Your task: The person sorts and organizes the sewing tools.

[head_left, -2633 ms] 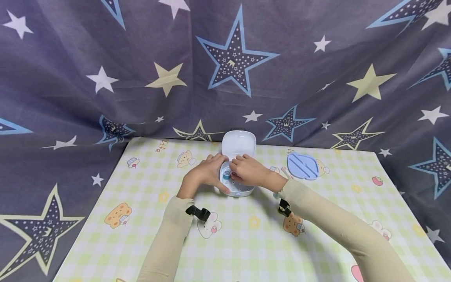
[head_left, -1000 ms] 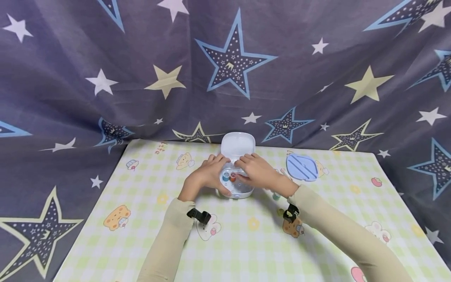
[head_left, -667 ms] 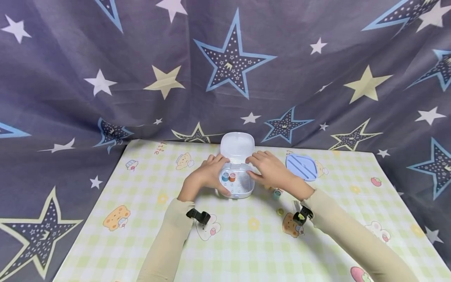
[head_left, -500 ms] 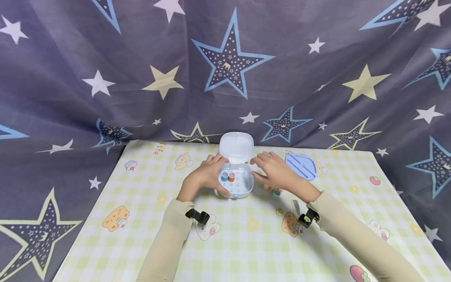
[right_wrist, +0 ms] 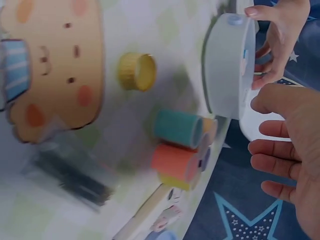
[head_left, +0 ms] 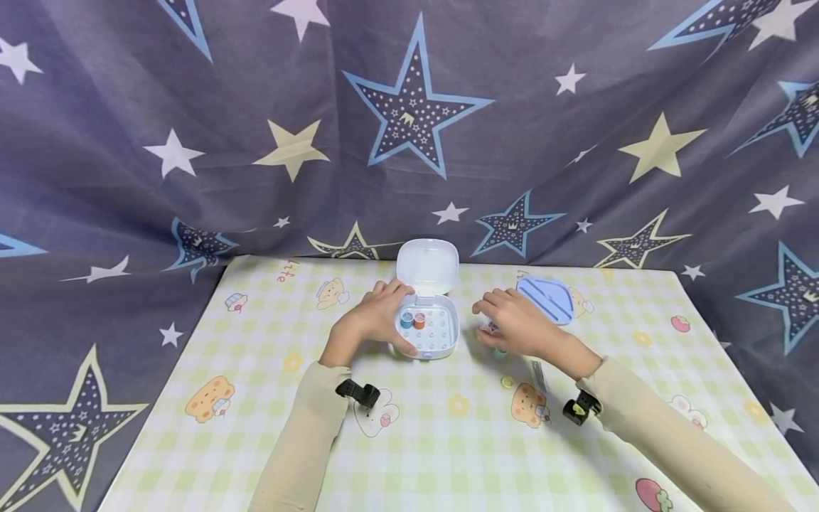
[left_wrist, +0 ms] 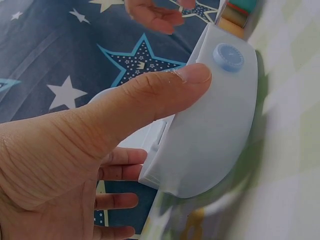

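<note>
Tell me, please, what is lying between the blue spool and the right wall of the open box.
In the head view, the orange spool stands next to the blue spool; then only small pegs show before the right wall of the box.

My rounded plastic box [left_wrist: 215, 125] is white with a round light-blue button [left_wrist: 228, 57]. I see one teal cylindrical spool [right_wrist: 175, 128], one coral cylindrical spool [right_wrist: 172, 162]. My fabric sleeves [head_left: 303, 434] are beige, my worktop [head_left: 397, 473] green-and-white checked.

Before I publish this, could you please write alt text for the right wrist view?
An empty right hand hovers near colored spools while the left hand grips a white case. A yellow ring and clear packet lie on the checked table.
</note>
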`<state>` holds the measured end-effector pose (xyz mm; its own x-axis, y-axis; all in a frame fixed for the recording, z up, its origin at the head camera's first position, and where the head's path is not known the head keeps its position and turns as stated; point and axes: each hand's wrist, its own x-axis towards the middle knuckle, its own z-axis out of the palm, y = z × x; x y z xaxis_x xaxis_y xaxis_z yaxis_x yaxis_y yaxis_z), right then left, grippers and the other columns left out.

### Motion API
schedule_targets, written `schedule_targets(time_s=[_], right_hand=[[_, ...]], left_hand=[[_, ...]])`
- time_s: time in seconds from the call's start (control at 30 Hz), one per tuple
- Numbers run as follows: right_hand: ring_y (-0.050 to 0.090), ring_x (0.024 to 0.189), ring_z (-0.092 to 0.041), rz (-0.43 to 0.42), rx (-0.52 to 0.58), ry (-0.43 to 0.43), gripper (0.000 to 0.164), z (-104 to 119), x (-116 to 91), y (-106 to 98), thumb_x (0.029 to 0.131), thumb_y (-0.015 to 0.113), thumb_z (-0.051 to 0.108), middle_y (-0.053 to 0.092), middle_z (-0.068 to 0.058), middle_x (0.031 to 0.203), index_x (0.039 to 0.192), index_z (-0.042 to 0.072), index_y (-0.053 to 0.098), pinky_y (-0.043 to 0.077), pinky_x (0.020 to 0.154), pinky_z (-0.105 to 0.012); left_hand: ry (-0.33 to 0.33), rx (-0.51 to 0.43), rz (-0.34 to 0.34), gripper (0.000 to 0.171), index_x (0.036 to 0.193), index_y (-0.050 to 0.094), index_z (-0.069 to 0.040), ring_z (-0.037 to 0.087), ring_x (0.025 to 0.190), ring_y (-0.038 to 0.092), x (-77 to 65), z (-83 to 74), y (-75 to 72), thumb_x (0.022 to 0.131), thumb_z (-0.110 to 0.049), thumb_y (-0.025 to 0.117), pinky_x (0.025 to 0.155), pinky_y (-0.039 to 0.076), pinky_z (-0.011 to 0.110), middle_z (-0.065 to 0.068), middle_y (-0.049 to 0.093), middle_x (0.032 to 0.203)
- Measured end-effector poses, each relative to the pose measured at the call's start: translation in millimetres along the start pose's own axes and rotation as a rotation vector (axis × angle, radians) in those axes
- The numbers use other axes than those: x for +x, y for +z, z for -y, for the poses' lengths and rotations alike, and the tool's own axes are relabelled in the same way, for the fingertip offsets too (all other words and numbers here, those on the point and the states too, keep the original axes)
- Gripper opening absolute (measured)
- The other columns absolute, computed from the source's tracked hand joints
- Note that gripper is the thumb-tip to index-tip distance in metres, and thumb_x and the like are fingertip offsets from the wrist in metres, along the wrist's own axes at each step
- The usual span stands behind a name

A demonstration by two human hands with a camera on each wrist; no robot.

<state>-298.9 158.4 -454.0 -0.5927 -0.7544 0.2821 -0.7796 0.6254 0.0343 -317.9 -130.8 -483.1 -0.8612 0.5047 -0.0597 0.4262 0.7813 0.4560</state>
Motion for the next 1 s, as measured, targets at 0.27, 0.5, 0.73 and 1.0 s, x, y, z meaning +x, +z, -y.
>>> schedule_targets(time_s=[0.27, 0.5, 0.73, 1.0], right_hand=[[0.055, 0.082, -0.018, -0.005, -0.007, -0.033, 0.027, -3.3, -10.2, 11.9, 0.076, 0.072, 0.024, 0.061, -0.002, 0.089, 0.097, 0.008, 0.066, 0.045, 0.075, -0.034], [0.052, 0.08, -0.017, 0.039, -0.029, -0.011, 0.027, -4.7, -13.3, 17.1, 0.073, 0.074, 0.026, 0.058, 0.0, 0.086, 0.092, 0.01, 0.066, 0.042, 0.073, -0.034], [0.044, 0.074, -0.016, 0.07, -0.03, 0.003, 0.017, -4.9, -14.3, 18.5, 0.074, 0.073, 0.023, 0.05, 0.003, 0.08, 0.079, 0.014, 0.06, 0.038, 0.069, -0.032], [0.041, 0.073, -0.015, 0.066, -0.043, -0.001, 0.017, -5.3, -14.3, 20.2, 0.074, 0.072, 0.023, 0.048, 0.003, 0.078, 0.077, 0.014, 0.058, 0.036, 0.068, -0.031]], left_hand=[[-0.004, 0.003, 0.003, 0.115, 0.138, 0.038, -0.014, 0.02, 0.109, 0.035, -0.3, 1.2, 0.7, 0.044, -0.059, 0.086, 0.094, 0.037, 0.037, 0.002, 0.042, 0.133], [0.003, 0.003, 0.003, 0.115, 0.139, 0.037, -0.014, 0.02, 0.109, 0.035, 1.0, 1.7, 1.1, 0.044, -0.058, 0.086, 0.094, 0.036, 0.038, 0.003, 0.041, 0.133], [0.011, 0.0, 0.001, 0.116, 0.139, 0.037, -0.013, 0.021, 0.109, 0.035, 0.8, 1.5, 0.1, 0.044, -0.058, 0.086, 0.094, 0.037, 0.04, 0.003, 0.041, 0.134], [-0.003, 0.001, 0.015, 0.115, 0.139, 0.037, -0.015, 0.02, 0.111, 0.035, 0.7, 1.0, -0.9, 0.045, -0.058, 0.086, 0.096, 0.036, 0.039, 0.003, 0.041, 0.135]])
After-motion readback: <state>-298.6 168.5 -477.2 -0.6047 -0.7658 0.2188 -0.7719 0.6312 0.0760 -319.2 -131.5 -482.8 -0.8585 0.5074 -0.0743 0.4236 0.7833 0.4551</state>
